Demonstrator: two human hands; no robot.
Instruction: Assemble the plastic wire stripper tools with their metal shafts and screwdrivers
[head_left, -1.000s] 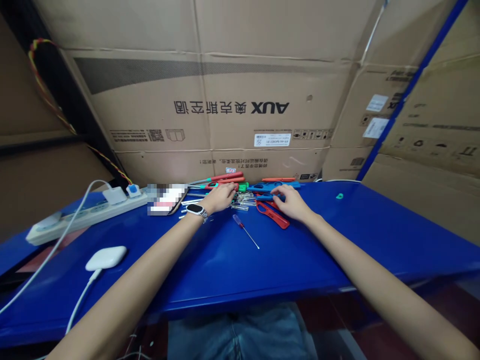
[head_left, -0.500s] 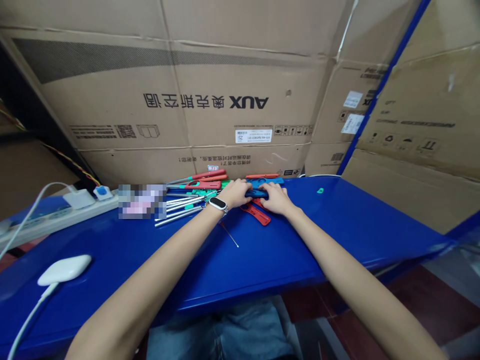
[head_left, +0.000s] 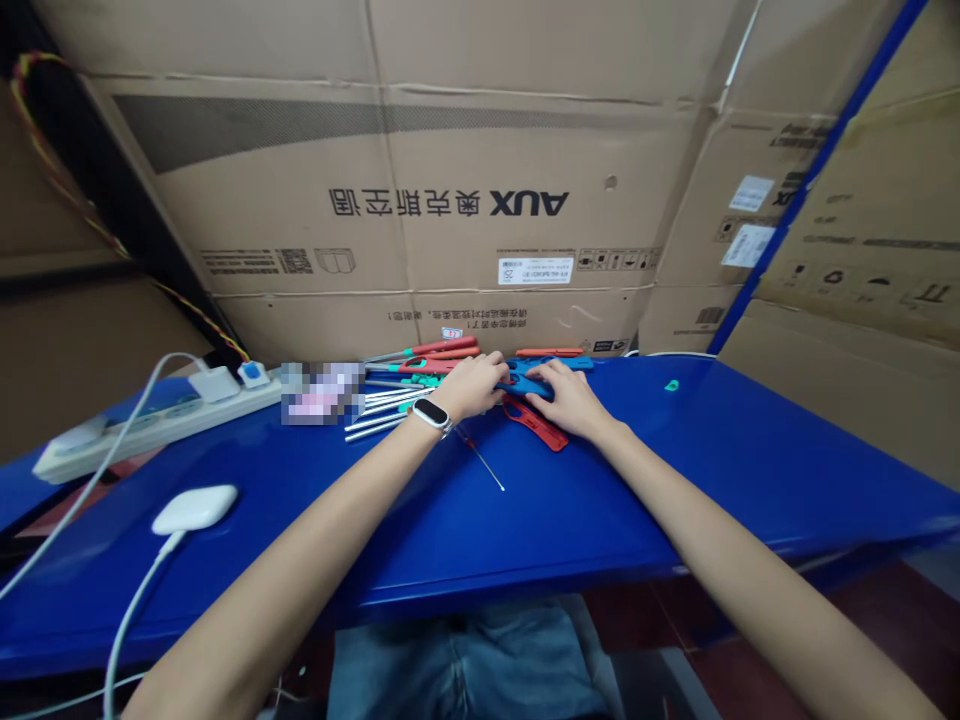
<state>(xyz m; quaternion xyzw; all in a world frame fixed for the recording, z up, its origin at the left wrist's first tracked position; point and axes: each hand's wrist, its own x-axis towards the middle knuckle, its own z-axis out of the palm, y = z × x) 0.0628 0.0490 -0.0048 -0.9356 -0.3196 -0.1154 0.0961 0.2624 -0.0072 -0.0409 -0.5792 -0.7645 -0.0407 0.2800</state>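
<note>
Both hands meet over a cluster of parts at the back of the blue table. My right hand (head_left: 574, 402) is closed on a blue plastic casing (head_left: 534, 387), which looks like the handle half of a long-nosed lighter. At the casing's left end, my left hand (head_left: 476, 388) is closed with curled fingertips on it; part of that grip is hidden. A red lighter casing (head_left: 541, 425) lies just below the right hand. Another blue casing (head_left: 574, 364) lies behind the fingers. A thin-shafted screwdriver (head_left: 487, 466) rests in front of the left wrist.
Left of my hands lie several metal tubes (head_left: 375, 428) and red-handled lighters (head_left: 442, 346). A small green piece (head_left: 672, 385) sits to the right. A white power strip (head_left: 165, 425) and a white charging case (head_left: 196, 508) are at left. Cardboard (head_left: 450, 130) stands behind the table.
The view has swung left, so everything sits further right in the picture. More of the blue casing shows between my hands, and it tilts down towards the right hand.
</note>
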